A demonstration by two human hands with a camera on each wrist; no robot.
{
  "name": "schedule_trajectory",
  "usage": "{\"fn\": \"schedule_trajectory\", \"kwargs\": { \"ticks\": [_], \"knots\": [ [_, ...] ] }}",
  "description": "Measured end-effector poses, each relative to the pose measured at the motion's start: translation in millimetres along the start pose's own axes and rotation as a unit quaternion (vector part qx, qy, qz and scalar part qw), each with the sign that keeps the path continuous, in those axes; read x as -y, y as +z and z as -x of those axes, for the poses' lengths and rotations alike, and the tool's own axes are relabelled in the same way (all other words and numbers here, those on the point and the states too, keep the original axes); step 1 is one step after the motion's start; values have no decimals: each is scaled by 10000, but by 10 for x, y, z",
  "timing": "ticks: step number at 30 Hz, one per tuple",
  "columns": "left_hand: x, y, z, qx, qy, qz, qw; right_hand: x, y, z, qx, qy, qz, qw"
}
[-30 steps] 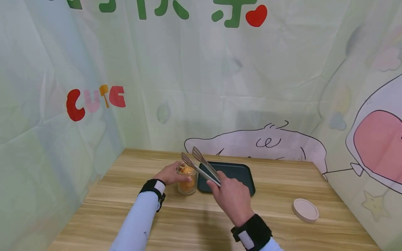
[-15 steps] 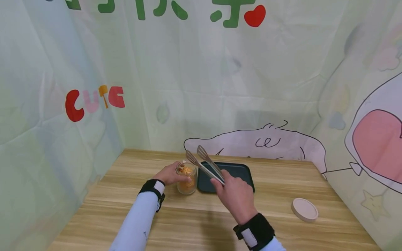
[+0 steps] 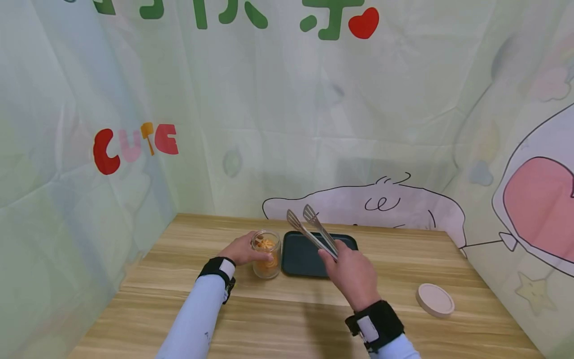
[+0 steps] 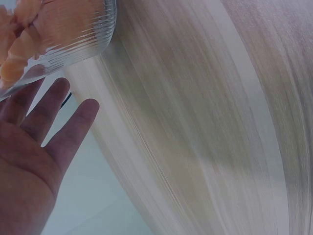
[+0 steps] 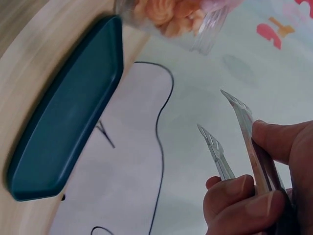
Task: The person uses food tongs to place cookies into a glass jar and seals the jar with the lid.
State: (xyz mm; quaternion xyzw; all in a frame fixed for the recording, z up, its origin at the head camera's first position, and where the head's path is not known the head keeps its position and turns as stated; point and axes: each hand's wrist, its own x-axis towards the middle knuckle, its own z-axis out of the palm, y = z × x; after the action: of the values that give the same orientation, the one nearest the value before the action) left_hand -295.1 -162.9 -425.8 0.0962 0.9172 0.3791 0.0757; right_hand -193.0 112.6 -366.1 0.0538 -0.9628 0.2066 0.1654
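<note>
On the table, my left hand (image 3: 242,251) holds an uncapped glass jar (image 3: 267,271), thumb across its front and fingers around the far side. Orange piped, swirl-shaped cookies (image 5: 159,11) fill part of the jar. The left wrist view shows the ribbed glass jar (image 4: 80,51) above the spread fingers of my left hand (image 4: 29,161). My right hand (image 3: 354,274) grips metal tongs (image 3: 314,241), raised over a dark teal tray (image 3: 298,259). The two slotted tips of the tongs stand apart, with nothing between them in the right wrist view.
A round beige lid (image 3: 436,300) lies on the right side of the wooden table (image 3: 251,319). The tray sits just right of the jar. Printed cloth (image 3: 287,124) hangs behind the table and along both sides.
My right hand has moved to the right with the tongs, away from above the jar to over the tray. My left hand and the jar have stayed in place.
</note>
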Motion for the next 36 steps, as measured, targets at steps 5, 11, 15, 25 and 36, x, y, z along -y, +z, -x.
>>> {"fn": "schedule_trajectory", "kwargs": {
  "ticks": [5, 11, 15, 25, 36],
  "knots": [
    [-11, -3, 13, 6, -17, 18, 10000, -132, 11, -33, 76, 235, -9, 9997],
    [-39, -7, 34, -16, -132, 68, 9999, -305, 16, -78, 128, 599, 88, 9981],
    [-47, -10, 40, 7, -66, 34, 10000, -423, 29, -98, 164, 793, 108, 9967],
    [-29, -11, 24, -5, -26, -18, 10000, -684, 140, -92, 376, 1313, 226, 9904],
    [-11, -9, 20, 0, -54, -56, 10000, -837, 257, -50, 416, 1329, 397, 9895]
  ]
}}
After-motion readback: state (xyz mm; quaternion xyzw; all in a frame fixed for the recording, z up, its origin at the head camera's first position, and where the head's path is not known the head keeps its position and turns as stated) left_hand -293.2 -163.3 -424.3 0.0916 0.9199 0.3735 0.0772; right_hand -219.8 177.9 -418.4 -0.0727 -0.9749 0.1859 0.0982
